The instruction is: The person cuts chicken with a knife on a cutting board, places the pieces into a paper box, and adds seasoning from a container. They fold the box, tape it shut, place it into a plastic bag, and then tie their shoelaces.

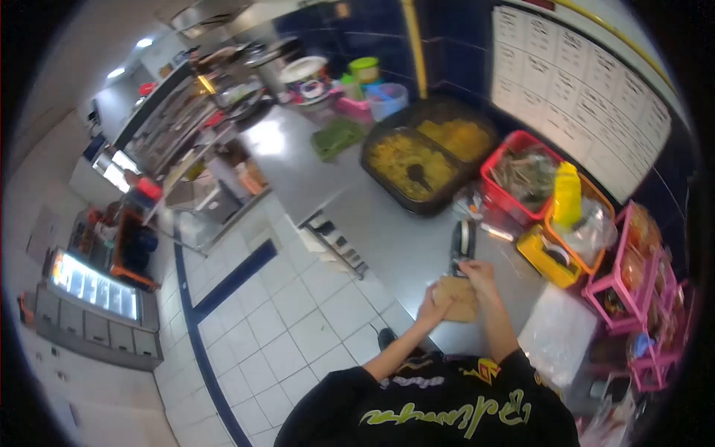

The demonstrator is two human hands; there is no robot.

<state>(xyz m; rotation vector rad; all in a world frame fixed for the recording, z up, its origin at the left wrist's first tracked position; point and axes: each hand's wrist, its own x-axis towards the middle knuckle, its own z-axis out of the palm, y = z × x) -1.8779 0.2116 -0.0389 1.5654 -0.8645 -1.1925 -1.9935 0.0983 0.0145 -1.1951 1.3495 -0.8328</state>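
Note:
My left hand (438, 307) is closed on the left side of a folded brown paper packet (460, 299), close over the steel counter's front edge. My right hand (478, 277) pinches at the packet's upper right edge. Just beyond its fingertips is a black stapler (463, 242) with a pale strip along it, pointing away from me and overlapping the packet's far edge in this view. What exactly the right fingers press on is partly hidden.
Beyond the stapler stands a large black two-part food tray (372, 170) with yellow food and a dark spoon. Green leaves (337, 139) lie left of it. To the right are a red basket (497, 185), yellow holder (547, 257), clear plastic bags (558, 328) and pink racks (614, 298).

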